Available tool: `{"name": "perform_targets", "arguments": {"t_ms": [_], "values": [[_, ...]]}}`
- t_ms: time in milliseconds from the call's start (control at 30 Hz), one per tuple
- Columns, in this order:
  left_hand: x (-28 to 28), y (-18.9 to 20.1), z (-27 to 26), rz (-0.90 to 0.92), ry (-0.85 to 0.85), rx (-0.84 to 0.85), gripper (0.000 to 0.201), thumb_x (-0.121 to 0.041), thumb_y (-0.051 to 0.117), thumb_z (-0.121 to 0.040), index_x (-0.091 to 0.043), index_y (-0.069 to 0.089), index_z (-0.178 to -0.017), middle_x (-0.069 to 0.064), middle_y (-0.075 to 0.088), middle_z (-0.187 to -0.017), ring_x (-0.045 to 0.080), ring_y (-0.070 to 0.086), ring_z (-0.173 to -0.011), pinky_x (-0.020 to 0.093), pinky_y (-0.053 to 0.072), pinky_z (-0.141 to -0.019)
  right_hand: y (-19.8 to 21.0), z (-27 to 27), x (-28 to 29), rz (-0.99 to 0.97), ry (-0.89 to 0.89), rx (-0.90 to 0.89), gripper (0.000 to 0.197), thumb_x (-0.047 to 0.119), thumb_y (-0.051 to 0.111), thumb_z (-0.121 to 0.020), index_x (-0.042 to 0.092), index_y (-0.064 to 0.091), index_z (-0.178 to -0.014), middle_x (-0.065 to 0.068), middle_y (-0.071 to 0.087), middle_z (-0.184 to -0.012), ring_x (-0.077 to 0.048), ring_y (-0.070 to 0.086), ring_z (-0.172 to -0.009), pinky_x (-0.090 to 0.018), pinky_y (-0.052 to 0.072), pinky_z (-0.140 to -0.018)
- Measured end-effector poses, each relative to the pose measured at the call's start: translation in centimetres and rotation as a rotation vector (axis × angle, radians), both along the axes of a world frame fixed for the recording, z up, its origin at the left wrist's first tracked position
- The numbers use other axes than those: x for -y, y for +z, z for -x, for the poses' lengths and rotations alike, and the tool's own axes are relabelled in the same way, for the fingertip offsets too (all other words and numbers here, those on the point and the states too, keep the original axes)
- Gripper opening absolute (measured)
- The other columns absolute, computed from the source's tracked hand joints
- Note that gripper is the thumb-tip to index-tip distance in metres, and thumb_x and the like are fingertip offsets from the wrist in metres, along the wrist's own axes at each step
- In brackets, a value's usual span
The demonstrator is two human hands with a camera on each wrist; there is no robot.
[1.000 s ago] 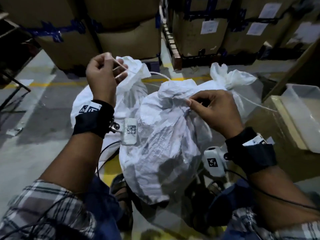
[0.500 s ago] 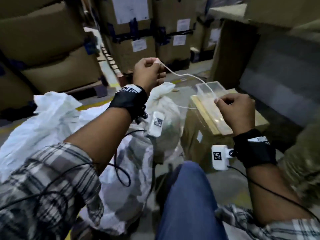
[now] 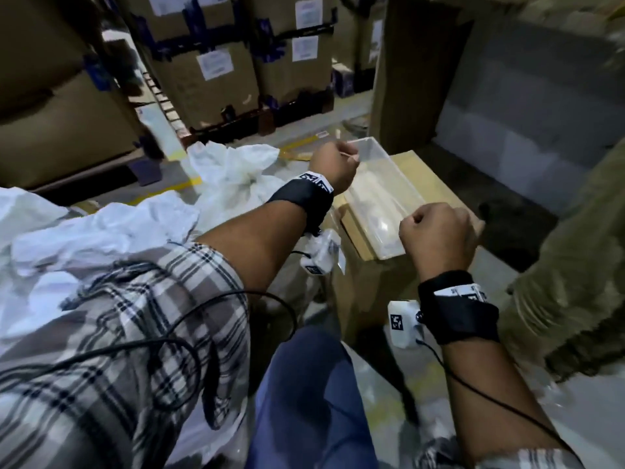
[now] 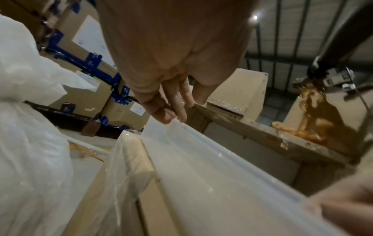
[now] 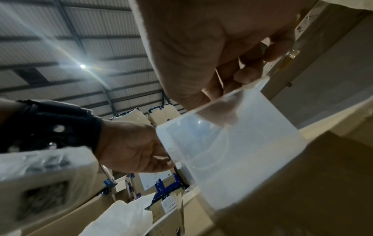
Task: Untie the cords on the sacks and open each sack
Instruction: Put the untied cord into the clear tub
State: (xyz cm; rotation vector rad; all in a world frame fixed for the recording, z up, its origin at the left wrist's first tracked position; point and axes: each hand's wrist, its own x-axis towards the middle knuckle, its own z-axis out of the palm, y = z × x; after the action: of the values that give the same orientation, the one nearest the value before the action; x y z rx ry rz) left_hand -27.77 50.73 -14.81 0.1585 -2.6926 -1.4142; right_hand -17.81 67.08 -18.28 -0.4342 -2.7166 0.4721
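Crumpled white sacks (image 3: 101, 231) lie at my left, with another sack (image 3: 233, 167) behind them, also seen in the left wrist view (image 4: 30, 143). Both hands hover over a clear plastic bin (image 3: 378, 204) on a cardboard box (image 3: 436, 187). My left hand (image 3: 333, 167) is curled above the bin's far end, and a short pale piece of cord (image 3: 351, 157) sticks out of it. Its fingertips (image 4: 171, 115) point down at the bin rim (image 4: 201, 159). My right hand (image 3: 436, 231) is a fist at the bin's near right corner, its fingers (image 5: 248, 73) curled against the thumb. The cord is too thin to see there.
Stacked cardboard cartons (image 3: 209, 72) with blue tape and paper labels stand on pallets at the back. A tall box (image 3: 406, 79) rises behind the bin. Olive-green fabric (image 3: 575, 265) fills the right edge. My knee in blue jeans (image 3: 304, 401) is below the hands.
My view swung right from the tied sack. Both hands pulled the cord free, carried it right and lowered it over the clear bin. The stretched cord no longer shows between them.
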Motion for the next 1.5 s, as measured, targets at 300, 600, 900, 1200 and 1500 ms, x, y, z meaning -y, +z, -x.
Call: {"name": "perform_targets", "arguments": {"t_ms": [300,600,900,1200,1500], "values": [[0.2,-3.0,0.6,0.428,-0.192,-0.118,0.032,-0.029,0.071,-0.088,-0.024,0.065,-0.119,-0.001,0.065,-0.128,0.021,0.056,-0.124,0.036,0.044,-0.106,1.1,-0.4,-0.7,-0.170,-0.010,-0.096,0.029,0.033,0.057,-0.080,0.015,0.078,-0.088,-0.007,0.068,-0.092,-0.032,0.052,-0.098,-0.048,0.039,-0.090],[0.4,-3.2,0.4,0.603,-0.214,-0.020,0.062,-0.050,0.062,-0.092,-0.015,0.051,-0.141,0.009,0.047,-0.147,0.034,0.036,-0.138,0.043,0.029,-0.115,2.9,0.9,-0.8,-0.226,0.008,-0.202,0.026,0.032,0.062,-0.080,0.011,0.077,-0.087,-0.009,0.066,-0.095,-0.033,0.052,-0.099,-0.051,0.039,-0.092],[0.2,-3.3,-0.2,0.566,-0.236,-0.044,0.062,-0.055,0.058,-0.094,-0.017,0.051,-0.143,0.011,0.042,-0.153,0.034,0.032,-0.143,0.045,0.028,-0.116,0.8,4.6,1.0,-0.196,0.055,0.127,0.009,0.019,0.064,-0.084,0.016,0.064,-0.076,-0.006,0.052,-0.072,-0.032,0.058,-0.093,-0.051,0.034,-0.095],[0.0,-2.4,-1.4,0.510,-0.288,-0.024,0.044,-0.038,0.046,-0.105,-0.015,0.053,-0.143,0.008,0.035,-0.161,0.033,0.034,-0.146,0.047,0.031,-0.118,0.9,4.0,1.5,-0.375,0.057,0.199,0.014,0.023,0.063,-0.085,0.017,0.069,-0.096,-0.012,0.069,-0.091,-0.033,0.058,-0.101,-0.052,0.036,-0.095],[1.6,-1.1,-2.3,0.550,-0.306,-0.026,0.040,-0.034,0.046,-0.105,-0.019,0.054,-0.142,0.011,0.030,-0.163,0.030,0.032,-0.148,0.046,0.028,-0.121,2.0,3.5,1.7,-0.292,0.034,0.112,0.023,0.023,0.063,-0.087,0.010,0.070,-0.106,-0.016,0.063,-0.115,-0.038,0.052,-0.116,-0.056,0.036,-0.100]]}}
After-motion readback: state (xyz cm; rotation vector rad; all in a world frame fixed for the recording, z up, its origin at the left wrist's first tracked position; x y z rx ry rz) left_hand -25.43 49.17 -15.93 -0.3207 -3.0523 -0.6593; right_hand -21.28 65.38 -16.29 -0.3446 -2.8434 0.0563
